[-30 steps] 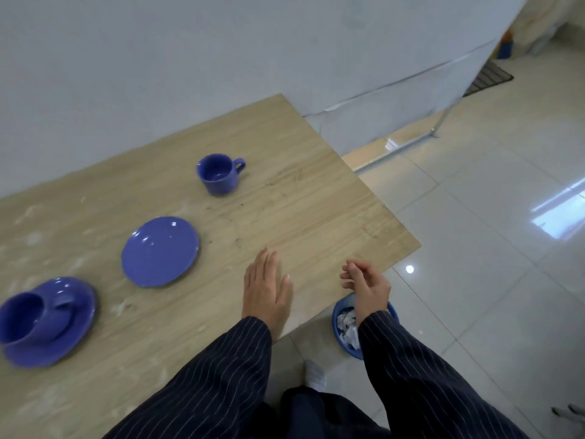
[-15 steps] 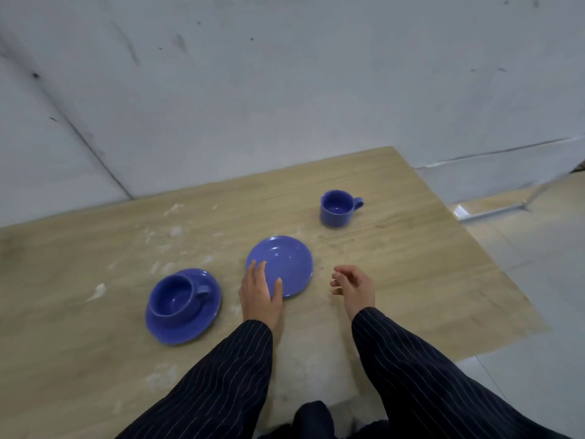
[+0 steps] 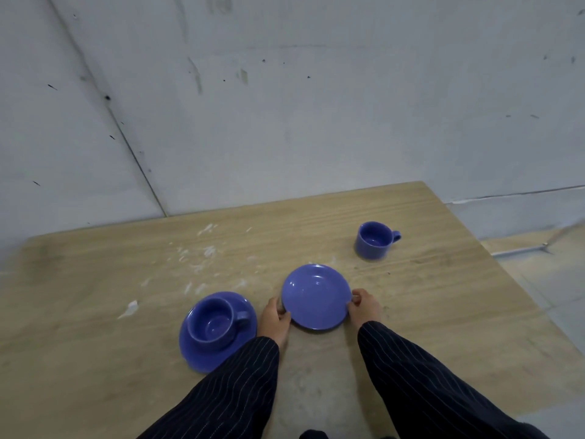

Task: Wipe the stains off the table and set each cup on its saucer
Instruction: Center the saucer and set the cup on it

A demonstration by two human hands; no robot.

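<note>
Both hands have now closed on the empty saucer [image 3: 316, 296], left hand [image 3: 274, 318] and right hand [image 3: 364, 308] gripping opposite rims mid-tabletop [image 3: 443, 296]; loose cup [image 3: 373, 239] stands toward the far right corner.

you've got a grey wall [image 3: 285, 106] behind, scuffed with dark specks, a dark seam line [image 3: 126, 144] running diagonally down it at left. pale tiled floor [image 3: 544, 286] at right, with a thin metal rod [image 3: 519, 249] lying along it. pinstriped dark sleeves [image 3: 228, 384] fill the bottom edge.
</note>
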